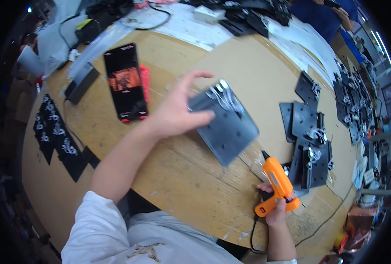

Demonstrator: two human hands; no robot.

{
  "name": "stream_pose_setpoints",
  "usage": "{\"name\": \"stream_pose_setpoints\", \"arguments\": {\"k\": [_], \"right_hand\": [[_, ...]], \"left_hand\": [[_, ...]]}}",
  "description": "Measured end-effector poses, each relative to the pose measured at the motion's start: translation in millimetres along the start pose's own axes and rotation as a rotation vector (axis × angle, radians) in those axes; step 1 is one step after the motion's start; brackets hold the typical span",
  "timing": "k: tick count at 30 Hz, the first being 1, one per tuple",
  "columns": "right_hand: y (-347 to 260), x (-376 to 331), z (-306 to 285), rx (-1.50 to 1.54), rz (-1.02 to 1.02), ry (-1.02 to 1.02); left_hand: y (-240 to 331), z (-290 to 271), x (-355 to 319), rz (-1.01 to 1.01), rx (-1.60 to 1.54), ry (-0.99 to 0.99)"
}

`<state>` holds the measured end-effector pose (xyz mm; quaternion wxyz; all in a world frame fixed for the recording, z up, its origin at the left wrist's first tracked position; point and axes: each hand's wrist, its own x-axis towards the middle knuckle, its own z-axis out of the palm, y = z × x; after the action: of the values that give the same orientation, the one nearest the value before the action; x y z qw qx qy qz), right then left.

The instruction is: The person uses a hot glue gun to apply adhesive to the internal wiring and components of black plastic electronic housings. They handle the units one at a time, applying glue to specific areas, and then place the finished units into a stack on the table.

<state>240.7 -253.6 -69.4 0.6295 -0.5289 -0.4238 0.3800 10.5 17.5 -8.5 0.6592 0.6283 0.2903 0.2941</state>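
Note:
My left hand grips a dark grey plastic panel by its left edge, thumb across the face and fingers behind. The panel is tilted above the table, and a bundle of white wires lies near its upper end, beside a small shiny round part. My right hand is wrapped round the handle of an orange hot glue gun. The gun's dark nozzle points up and left, just below the panel's lower right corner and apart from it.
Similar panels with white wires overlap at the right, and more stand farther right. Dark strips with wires lie at the left. A smartphone leans on a red support. The gun's cord runs off the table's front edge. A person is at the far right.

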Motion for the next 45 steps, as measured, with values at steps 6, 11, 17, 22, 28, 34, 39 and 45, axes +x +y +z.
{"name": "stream_pose_setpoints", "arguments": {"k": [6, 11, 17, 22, 28, 34, 39, 45], "right_hand": [[-13.1, 15.0, 13.4, 0.024, 0.022, -0.109], [-21.5, 9.8, 11.8, -0.197, -0.024, -0.318], [-21.3, 18.5, 22.9, -0.303, -0.027, -0.423], [-23.6, 19.3, 29.1, -0.362, -0.016, -0.412], [-22.5, 17.7, 31.2, -0.438, -0.033, -0.405], [-23.1, 17.8, 30.2, -0.442, -0.035, -0.396], [-22.2, 16.8, 25.2, -0.463, -0.049, -0.417], [-19.9, 17.2, 26.3, -0.411, -0.075, -0.409]], "left_hand": [[14.9, -19.6, -19.1, -0.086, -0.003, -0.132], [14.1, -7.4, -15.8, -0.267, 0.304, -0.356], [18.5, -6.1, -17.3, -0.3, 0.325, -0.373], [18.5, -5.9, -16.5, -0.302, 0.329, -0.387], [18.1, -5.9, -16.5, -0.277, 0.356, -0.392], [15.9, -7.7, -16.4, -0.241, 0.382, -0.391], [14.3, -8.8, -14.0, -0.277, 0.299, -0.393], [13.4, -9.2, -14.6, -0.283, 0.323, -0.383]]}}
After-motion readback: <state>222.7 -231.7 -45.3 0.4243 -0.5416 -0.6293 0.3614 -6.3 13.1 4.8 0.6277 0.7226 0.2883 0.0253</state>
